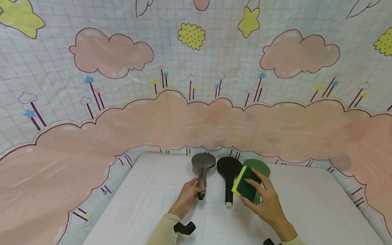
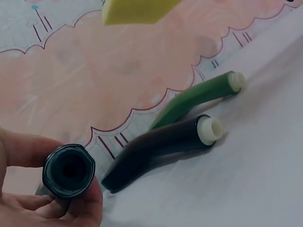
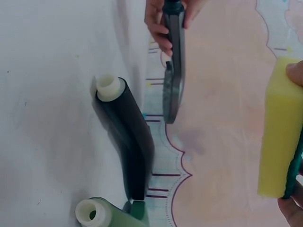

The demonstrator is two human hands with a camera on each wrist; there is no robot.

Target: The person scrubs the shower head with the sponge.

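Note:
My left hand [image 1: 187, 194] grips the handle of a grey shower head [image 1: 203, 161], its round head pointing away from me. In the left wrist view the hollow end of its dark handle [image 2: 69, 171] faces the camera between thumb and fingers. A sponge [image 1: 247, 183], yellow with a dark green scouring side, is pinched between the thumb and fingers of my right hand [image 1: 269, 203]. Beside the grey one lies a black shower head [image 1: 229, 166] with a white threaded end. The green shower head [image 1: 264, 166] lies to its right, partly hidden behind the sponge and right hand.
A white tabletop [image 1: 318, 204] carries the shower heads near its back edge. Behind it hangs a patterned curtain [image 1: 214, 126] with pink clouds and yellow stars. Black wrist devices [image 1: 184, 228] sit at both sleeves.

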